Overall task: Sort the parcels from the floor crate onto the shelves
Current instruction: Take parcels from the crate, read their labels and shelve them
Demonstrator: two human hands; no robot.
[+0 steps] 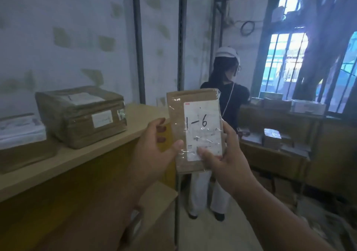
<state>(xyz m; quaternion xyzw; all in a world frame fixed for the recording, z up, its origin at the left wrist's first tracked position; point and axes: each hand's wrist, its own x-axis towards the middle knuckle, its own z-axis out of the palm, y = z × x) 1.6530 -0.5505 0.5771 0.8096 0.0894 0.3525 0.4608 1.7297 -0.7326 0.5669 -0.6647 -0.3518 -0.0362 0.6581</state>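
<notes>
I hold a small brown cardboard parcel (pixel 195 127) upright in front of me, wrapped in clear tape, with a white label marked "1-6" facing me. My left hand (pixel 154 146) grips its left edge, thumb on the front. At the lower right corner my right hand (pixel 222 160) grips it, thumb pressing the label. To my left runs a wooden shelf (pixel 108 144). On it sits a larger taped brown parcel (pixel 81 115), and beside that a white soft parcel (pixel 21 129) at the left edge. The floor crate is out of view.
A person (pixel 228 100) in a black top and white cap stands just behind the parcel, facing away. Right of them, shelves (pixel 280 115) under a barred window carry several boxes. A lower shelf board (pixel 154 204) and metal uprights (pixel 139 44) are close by.
</notes>
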